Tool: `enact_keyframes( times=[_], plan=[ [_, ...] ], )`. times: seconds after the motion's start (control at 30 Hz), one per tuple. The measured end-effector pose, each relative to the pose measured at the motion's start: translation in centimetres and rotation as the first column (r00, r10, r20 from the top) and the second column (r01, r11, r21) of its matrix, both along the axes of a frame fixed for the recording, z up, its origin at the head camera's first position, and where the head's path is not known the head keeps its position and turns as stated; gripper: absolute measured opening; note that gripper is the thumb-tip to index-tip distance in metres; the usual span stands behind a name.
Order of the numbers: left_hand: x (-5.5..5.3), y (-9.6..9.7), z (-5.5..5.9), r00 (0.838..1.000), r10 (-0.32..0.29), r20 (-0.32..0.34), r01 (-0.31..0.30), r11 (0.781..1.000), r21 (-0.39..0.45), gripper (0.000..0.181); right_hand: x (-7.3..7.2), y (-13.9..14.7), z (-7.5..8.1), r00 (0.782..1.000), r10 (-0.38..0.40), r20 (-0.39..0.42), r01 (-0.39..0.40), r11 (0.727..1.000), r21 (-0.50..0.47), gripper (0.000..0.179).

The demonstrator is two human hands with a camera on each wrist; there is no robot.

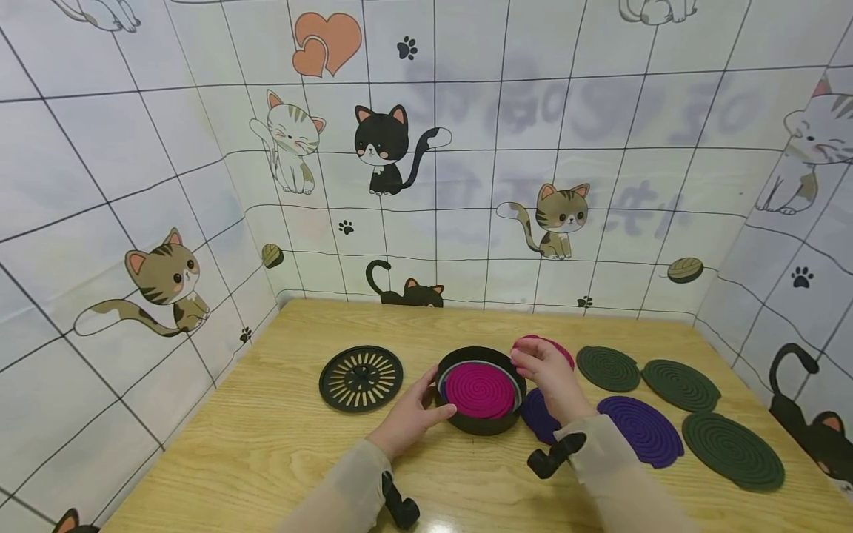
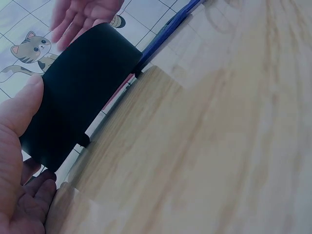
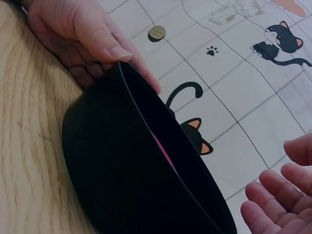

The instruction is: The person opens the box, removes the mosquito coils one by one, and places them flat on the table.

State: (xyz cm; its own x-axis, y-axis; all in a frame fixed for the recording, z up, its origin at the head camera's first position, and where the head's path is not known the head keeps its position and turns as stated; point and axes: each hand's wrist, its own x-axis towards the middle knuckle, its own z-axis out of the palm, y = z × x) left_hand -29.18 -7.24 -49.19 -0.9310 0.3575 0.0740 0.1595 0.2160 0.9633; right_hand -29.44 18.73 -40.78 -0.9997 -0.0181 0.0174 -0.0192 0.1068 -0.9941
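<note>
A round black tin (image 1: pixel 483 426) stands on the table with a pink mosquito coil (image 1: pixel 480 390) lying flat inside. My left hand (image 1: pixel 413 416) grips the tin's left side, its thumb (image 3: pixel 117 52) at the rim and the fingers round the wall. To the right of the tin is my right hand (image 1: pixel 552 377), its fingers loosely bent and nothing between them in the right wrist view. Behind that hand, partly covered, lies another pink coil (image 1: pixel 563 351). A purple coil (image 1: pixel 538 416) shows under the right wrist, partly hidden.
Left of the tin lies a black slotted lid (image 1: pixel 361 379). Farther right are another purple coil (image 1: pixel 641 431) and green coils (image 1: pixel 608 369), spread over the wooden table (image 1: pixel 253 451). Cat-patterned sheeting (image 1: pixel 466 244) walls the back and both sides.
</note>
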Motion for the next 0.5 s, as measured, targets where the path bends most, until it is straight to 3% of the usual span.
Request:
enact_keyframes(
  times=[0.17, 0.27, 0.5],
  plan=[
    [0.1, 0.0, 0.1, 1.000, 0.001, 0.004, -0.001, 1.000, -0.003, 0.086, -0.6, -1.9, -0.1, 0.999, 0.009, 0.035, -0.010, 0.999, 0.040, 0.043],
    [0.1, 0.0, 0.2, 1.000, 0.004, 0.007, -0.004, 1.000, -0.007, 0.086, -0.9, -2.6, -0.3, 0.998, 0.003, 0.055, -0.009, 0.994, 0.113, 0.043],
    [0.2, -0.1, 0.4, 1.000, 0.005, 0.018, -0.005, 1.000, -0.015, 0.086, -1.2, -3.7, -0.6, 0.996, -0.018, 0.093, -0.011, 0.953, 0.301, 0.046]
  ],
)
